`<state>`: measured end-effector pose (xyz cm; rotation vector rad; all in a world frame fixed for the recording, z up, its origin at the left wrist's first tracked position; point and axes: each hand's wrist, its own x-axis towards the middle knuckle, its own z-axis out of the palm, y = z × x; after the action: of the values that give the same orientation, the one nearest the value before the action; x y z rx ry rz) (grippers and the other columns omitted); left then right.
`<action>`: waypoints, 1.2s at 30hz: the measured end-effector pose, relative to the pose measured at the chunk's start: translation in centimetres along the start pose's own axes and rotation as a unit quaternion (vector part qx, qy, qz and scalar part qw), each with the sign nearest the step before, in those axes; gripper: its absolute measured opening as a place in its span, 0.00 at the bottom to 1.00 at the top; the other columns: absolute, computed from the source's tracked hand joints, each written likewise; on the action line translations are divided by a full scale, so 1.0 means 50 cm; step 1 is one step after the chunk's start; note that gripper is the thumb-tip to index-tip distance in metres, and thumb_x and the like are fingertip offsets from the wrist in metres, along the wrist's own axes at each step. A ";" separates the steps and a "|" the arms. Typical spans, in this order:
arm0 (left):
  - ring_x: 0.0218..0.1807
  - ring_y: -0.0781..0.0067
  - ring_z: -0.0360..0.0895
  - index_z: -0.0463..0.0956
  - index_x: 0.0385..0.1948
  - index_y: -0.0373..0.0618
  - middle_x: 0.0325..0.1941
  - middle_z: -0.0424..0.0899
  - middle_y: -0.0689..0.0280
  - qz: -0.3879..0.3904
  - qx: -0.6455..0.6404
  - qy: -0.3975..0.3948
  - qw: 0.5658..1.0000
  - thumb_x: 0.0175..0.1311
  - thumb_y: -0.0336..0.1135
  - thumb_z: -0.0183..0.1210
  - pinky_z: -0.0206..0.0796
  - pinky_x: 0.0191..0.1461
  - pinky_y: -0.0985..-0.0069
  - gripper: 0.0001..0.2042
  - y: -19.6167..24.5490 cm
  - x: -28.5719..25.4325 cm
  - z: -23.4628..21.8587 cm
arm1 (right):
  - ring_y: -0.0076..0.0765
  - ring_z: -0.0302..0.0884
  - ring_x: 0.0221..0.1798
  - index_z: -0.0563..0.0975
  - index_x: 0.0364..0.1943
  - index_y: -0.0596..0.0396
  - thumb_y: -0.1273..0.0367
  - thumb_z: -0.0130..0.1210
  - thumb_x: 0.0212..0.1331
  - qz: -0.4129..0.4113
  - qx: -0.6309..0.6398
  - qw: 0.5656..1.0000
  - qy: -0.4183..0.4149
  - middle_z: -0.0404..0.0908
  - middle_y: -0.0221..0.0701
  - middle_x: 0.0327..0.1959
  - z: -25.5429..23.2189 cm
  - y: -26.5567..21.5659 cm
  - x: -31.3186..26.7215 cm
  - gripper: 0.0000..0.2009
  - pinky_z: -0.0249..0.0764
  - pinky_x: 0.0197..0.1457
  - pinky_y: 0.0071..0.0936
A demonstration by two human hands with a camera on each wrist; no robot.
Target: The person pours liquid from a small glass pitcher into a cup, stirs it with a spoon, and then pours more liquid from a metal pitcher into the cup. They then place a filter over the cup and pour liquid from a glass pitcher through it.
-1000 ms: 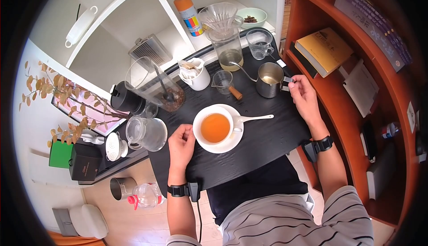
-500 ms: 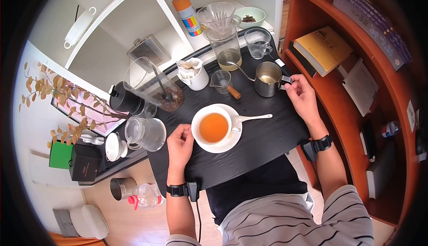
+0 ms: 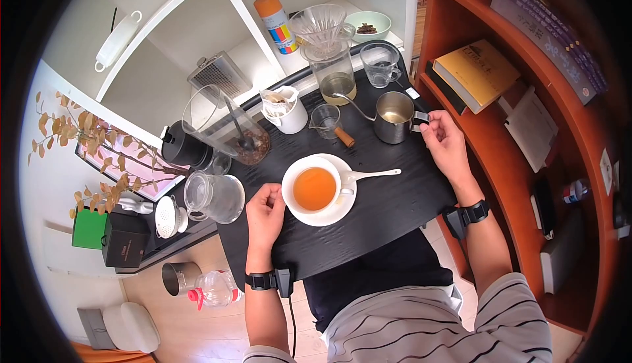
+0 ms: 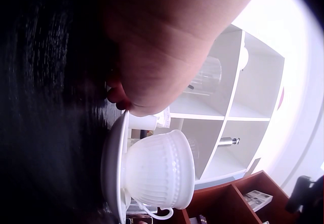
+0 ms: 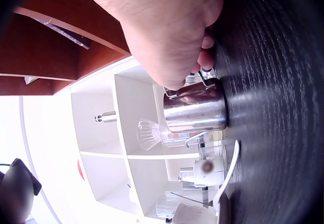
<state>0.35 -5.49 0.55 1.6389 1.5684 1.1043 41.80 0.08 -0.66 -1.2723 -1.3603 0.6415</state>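
Note:
A white cup (image 3: 314, 188) of amber liquid stands on a white saucer (image 3: 329, 221), with a white spoon (image 3: 382, 173) across the saucer's right side. My left hand (image 3: 265, 217) has its thumb and curled fingers at the saucer's left rim; the left wrist view shows the hand (image 4: 172, 46) pinching that edge (image 4: 112, 168) beside the fluted cup (image 4: 161, 169). Farther right, a steel spouted pitcher (image 3: 393, 129) rests upright on the black table (image 3: 355, 251). My right hand (image 3: 447, 144) grips its handle, as the right wrist view shows, hand (image 5: 172, 36) against pitcher (image 5: 195, 110).
Behind the cup are a small wood-handled glass (image 3: 325, 121), a white container of packets (image 3: 289, 116), a glass dripper (image 3: 319, 27) on a server and a glass mug (image 3: 380, 67). A tilted glass vessel (image 3: 247, 142) and lidded jug (image 3: 224, 198) stand left; a red-brown bookshelf (image 3: 461, 7) borders the right.

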 end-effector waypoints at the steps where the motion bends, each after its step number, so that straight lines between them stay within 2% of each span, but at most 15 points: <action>1: 0.29 0.89 0.72 0.84 0.41 0.36 0.28 0.84 0.73 0.000 0.000 0.000 1.000 0.76 0.29 0.62 0.66 0.35 0.84 0.06 0.001 0.000 0.000 | 0.12 0.70 0.31 0.76 0.49 0.58 0.69 0.64 0.72 0.000 -0.002 1.000 0.000 0.77 0.20 0.29 0.000 -0.002 -0.001 0.10 0.70 0.37 0.17; 36: 0.29 0.89 0.73 0.84 0.42 0.35 0.29 0.84 0.73 -0.008 -0.015 -0.005 1.000 0.76 0.29 0.62 0.67 0.35 0.84 0.06 -0.012 0.001 -0.001 | 0.12 0.70 0.31 0.76 0.48 0.58 0.71 0.63 0.72 -0.008 0.002 1.000 -0.004 0.77 0.20 0.29 0.000 -0.005 -0.001 0.09 0.71 0.37 0.17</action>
<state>0.03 -5.38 0.05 1.6063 1.5485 1.1057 41.70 -0.05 -0.48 -1.2559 -1.3751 0.6383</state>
